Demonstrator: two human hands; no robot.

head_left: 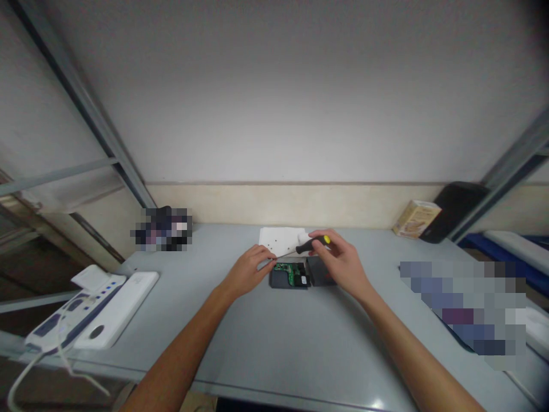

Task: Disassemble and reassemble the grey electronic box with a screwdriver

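My right hand (343, 260) grips a screwdriver (312, 244) with a black and yellow handle. Its thin shaft points left and down toward the fingertips of my left hand (251, 269). Those fingertips are pinched together by the screwdriver's tip, at the upper left corner of an opened dark case (281, 280). Whatever they hold is too small to make out. A green circuit board (295, 274) lies in the case. Just right of it is a dark flat cover (319, 272), partly hidden by my right hand. Behind, a white sheet (281, 236) carries several small dark specks.
On the left of the grey table (274, 343) lie a white power strip (77, 309) with cables and a white flat device (124, 306). A yellow box (416, 218) and a black object (457, 209) stand at the back right. Blurred-out items occupy both sides.
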